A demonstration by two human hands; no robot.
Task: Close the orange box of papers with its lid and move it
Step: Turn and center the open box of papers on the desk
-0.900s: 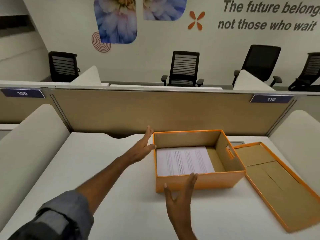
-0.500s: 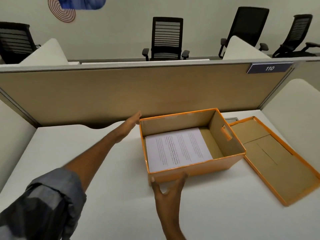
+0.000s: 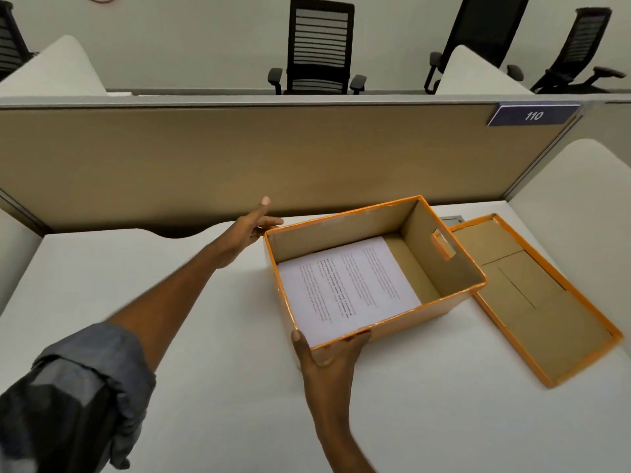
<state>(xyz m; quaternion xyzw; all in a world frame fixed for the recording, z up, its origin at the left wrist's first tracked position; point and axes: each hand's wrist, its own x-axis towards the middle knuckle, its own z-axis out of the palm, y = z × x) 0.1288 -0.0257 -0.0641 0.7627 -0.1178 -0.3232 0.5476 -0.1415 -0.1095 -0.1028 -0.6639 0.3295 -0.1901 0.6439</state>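
Note:
The orange box (image 3: 426, 312) stands open on the white desk (image 3: 205, 387), turned a little askew. A stack of printed papers (image 3: 345, 285) lies flat in its left part. The lid (image 3: 532, 302) lies upside down on the desk to the right, its near-left edge tucked under the box's right side. My left hand (image 3: 249, 230) reaches along the desk to the box's far-left corner, fingers spread, touching or almost touching it. My right hand (image 3: 327, 356) grips the box's near wall at the near-left corner, thumb on the corner edge, fingers up at the rim.
A tan partition (image 3: 273, 158) with a label reading 110 (image 3: 532, 116) closes the desk's far side. White rounded dividers (image 3: 580, 206) flank the desk on both sides. Black office chairs (image 3: 319, 46) stand beyond the partition.
My right hand rose from the desk in front of the box and took hold of its near wall. My left hand stayed at the far-left corner. The view tilted down.

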